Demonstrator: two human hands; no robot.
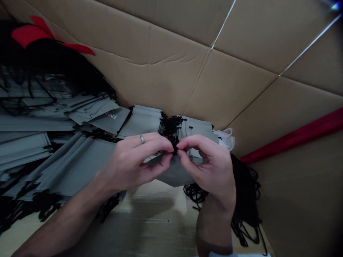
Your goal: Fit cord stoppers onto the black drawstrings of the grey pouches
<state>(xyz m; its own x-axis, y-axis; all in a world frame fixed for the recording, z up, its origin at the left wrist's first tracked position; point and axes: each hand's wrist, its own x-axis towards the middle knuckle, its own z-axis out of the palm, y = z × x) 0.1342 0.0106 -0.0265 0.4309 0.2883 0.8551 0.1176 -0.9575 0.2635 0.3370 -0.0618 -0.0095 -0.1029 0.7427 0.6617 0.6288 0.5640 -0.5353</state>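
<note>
My left hand [144,157], with a ring on one finger, is closed in a pinch at the middle of the view. Facing it, my right hand [207,160] pinches too, the fingertips of both nearly meeting. Between them shows a small bit of black cord [175,147], partly hidden by the fingers. Just below hangs or lies a grey fabric pouch [174,173], mostly covered by my hands. Behind them lie stacks of grey pouches [146,119] with black cord ends bunched at their edges.
Many grey pouches [77,164] are piled on the left, with a heap of black cords [61,67] and red strips [32,34] behind. More black cords [245,192] lie at right near a clear plastic bag [227,138]. Cardboard walls [171,82] enclose the surface.
</note>
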